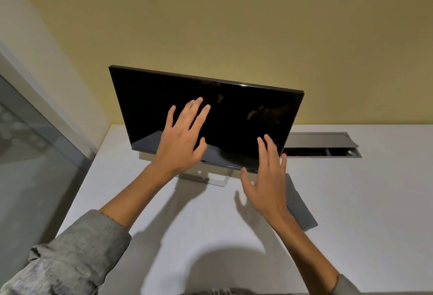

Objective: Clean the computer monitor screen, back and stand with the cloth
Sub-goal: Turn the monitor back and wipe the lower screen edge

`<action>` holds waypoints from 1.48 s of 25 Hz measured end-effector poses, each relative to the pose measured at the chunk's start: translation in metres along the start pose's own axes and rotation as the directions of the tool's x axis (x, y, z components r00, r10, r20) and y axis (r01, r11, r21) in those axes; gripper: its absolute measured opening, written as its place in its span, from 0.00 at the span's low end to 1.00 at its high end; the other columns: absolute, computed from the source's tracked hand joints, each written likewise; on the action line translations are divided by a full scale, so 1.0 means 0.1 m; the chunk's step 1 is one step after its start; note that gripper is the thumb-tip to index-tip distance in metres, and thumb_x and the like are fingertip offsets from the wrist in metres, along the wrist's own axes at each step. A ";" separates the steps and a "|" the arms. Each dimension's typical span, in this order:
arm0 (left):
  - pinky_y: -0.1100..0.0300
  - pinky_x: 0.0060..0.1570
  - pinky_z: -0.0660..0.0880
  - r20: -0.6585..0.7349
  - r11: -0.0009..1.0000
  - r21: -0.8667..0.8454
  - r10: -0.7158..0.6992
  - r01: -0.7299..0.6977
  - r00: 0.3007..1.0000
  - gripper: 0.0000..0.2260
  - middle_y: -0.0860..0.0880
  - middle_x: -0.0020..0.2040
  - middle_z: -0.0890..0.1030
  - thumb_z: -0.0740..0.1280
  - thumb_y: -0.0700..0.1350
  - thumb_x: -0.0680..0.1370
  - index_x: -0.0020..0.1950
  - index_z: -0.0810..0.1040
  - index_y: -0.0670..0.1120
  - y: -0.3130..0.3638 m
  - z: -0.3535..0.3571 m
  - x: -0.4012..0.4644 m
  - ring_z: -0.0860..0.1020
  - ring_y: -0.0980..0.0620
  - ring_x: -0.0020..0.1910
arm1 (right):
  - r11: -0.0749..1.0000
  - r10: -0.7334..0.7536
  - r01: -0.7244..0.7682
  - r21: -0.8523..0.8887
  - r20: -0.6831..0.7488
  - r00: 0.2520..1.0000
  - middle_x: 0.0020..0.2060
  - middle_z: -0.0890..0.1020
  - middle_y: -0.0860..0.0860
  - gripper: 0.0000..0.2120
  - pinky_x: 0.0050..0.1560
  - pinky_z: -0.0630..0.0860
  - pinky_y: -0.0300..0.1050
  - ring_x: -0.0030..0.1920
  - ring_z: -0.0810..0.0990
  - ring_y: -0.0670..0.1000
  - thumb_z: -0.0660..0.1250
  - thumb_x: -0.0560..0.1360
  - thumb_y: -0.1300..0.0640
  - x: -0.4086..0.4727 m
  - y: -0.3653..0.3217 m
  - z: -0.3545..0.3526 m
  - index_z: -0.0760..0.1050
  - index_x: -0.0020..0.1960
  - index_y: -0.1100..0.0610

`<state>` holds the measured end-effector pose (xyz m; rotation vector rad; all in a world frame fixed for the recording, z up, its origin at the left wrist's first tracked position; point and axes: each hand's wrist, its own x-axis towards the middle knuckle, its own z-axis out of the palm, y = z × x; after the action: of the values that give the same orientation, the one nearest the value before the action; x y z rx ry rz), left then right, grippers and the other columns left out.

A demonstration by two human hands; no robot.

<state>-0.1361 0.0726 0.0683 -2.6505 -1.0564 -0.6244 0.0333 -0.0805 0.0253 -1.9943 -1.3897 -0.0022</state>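
monitor (210, 112): dark screen, tilted back, on its stand (206, 178) at the far middle of my white worktop (351, 201)
left hand (181, 139): fingers spread and straight, holding nothing, in front of the lower left screen
right hand (267, 180): fingers spread, empty, at the monitor's lower right corner
cloth (298, 203): grey, flat on worktop, just right of my right hand
cable hatch (321, 146): open, far right

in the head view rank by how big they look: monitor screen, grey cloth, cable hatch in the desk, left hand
1. monitor screen
2. left hand, though it is nearer the camera
3. cable hatch and grey cloth: too alike to rank; an arm partly hides the cloth
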 end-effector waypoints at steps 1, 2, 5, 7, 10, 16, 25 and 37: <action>0.48 0.75 0.43 0.037 0.999 -0.038 -0.002 0.003 0.999 0.31 0.48 0.78 0.56 0.62 0.52 0.76 0.77 0.57 0.48 -0.09 0.11 -0.22 0.53 0.50 0.77 | 1.000 0.005 -0.002 -0.031 0.118 0.993 0.78 0.56 0.49 0.33 0.76 0.51 0.59 0.77 0.56 0.51 0.55 0.76 0.42 -0.13 -0.03 0.18 0.53 0.78 0.51; 0.49 0.75 0.44 0.106 0.997 -0.071 -0.004 0.011 0.994 0.30 0.48 0.78 0.58 0.62 0.52 0.76 0.77 0.59 0.48 -0.16 0.23 -0.46 0.54 0.50 0.77 | 0.997 0.036 -0.019 -0.071 0.255 0.966 0.78 0.53 0.48 0.33 0.77 0.49 0.58 0.78 0.54 0.51 0.55 0.77 0.42 -0.25 -0.04 0.37 0.51 0.78 0.50; 0.48 0.74 0.48 0.416 0.985 -0.150 -0.021 0.091 0.909 0.28 0.46 0.78 0.59 0.58 0.53 0.78 0.78 0.57 0.48 -0.38 0.59 -1.08 0.55 0.47 0.77 | 0.971 0.156 -0.039 -0.235 0.505 0.849 0.79 0.43 0.48 0.35 0.76 0.39 0.56 0.79 0.45 0.52 0.52 0.79 0.37 -0.53 0.04 0.95 0.42 0.79 0.48; 0.47 0.74 0.46 0.625 0.982 -0.131 -0.025 0.136 0.780 0.29 0.47 0.79 0.52 0.57 0.55 0.80 0.79 0.52 0.49 -0.53 0.86 -1.36 0.51 0.47 0.78 | 0.950 0.228 -0.047 -0.310 0.582 0.780 0.78 0.40 0.49 0.37 0.74 0.36 0.56 0.78 0.42 0.54 0.50 0.78 0.34 -0.61 0.09 1.31 0.39 0.79 0.48; 0.44 0.74 0.49 0.772 0.977 -0.098 -0.045 0.189 0.634 0.31 0.48 0.80 0.48 0.56 0.57 0.80 0.79 0.49 0.48 -0.67 1.26 -1.60 0.49 0.48 0.78 | 0.931 0.289 -0.064 -0.359 0.619 0.730 0.78 0.40 0.50 0.39 0.75 0.39 0.59 0.78 0.42 0.56 0.50 0.77 0.33 -0.67 0.19 1.72 0.39 0.79 0.49; 0.38 0.72 0.55 0.738 0.968 -0.128 -0.051 0.214 0.673 0.33 0.47 0.80 0.51 0.59 0.60 0.78 0.78 0.52 0.47 -0.68 1.64 -1.43 0.52 0.45 0.78 | 0.892 0.345 -0.071 -0.446 0.571 0.745 0.78 0.40 0.51 0.44 0.73 0.37 0.63 0.78 0.41 0.58 0.49 0.73 0.26 -0.62 0.33 2.22 0.41 0.79 0.50; 0.44 0.69 0.30 0.748 0.978 -0.142 0.004 0.155 0.663 0.40 0.52 0.79 0.42 0.36 0.71 0.72 0.79 0.42 0.50 -0.71 1.99 -1.52 0.43 0.50 0.78 | 0.900 0.327 -0.102 -0.424 0.502 0.801 0.78 0.53 0.54 0.48 0.75 0.48 0.64 0.77 0.53 0.60 0.45 0.69 0.21 -0.64 0.30 2.34 0.54 0.78 0.52; 0.43 0.67 0.29 0.752 0.974 -0.104 -0.056 0.203 0.656 0.40 0.52 0.80 0.44 0.37 0.72 0.73 0.79 0.42 0.51 -0.59 2.09 -1.38 0.45 0.48 0.78 | 0.919 0.245 -0.016 -0.393 0.540 0.805 0.78 0.54 0.52 0.50 0.74 0.49 0.67 0.77 0.55 0.59 0.40 0.67 0.19 -0.43 0.57 2.28 0.55 0.78 0.50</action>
<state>-0.2039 0.1054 -0.1777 -3.0758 -1.4412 0.4701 -0.0225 -0.0040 -0.1946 -2.5481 -1.7136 0.4871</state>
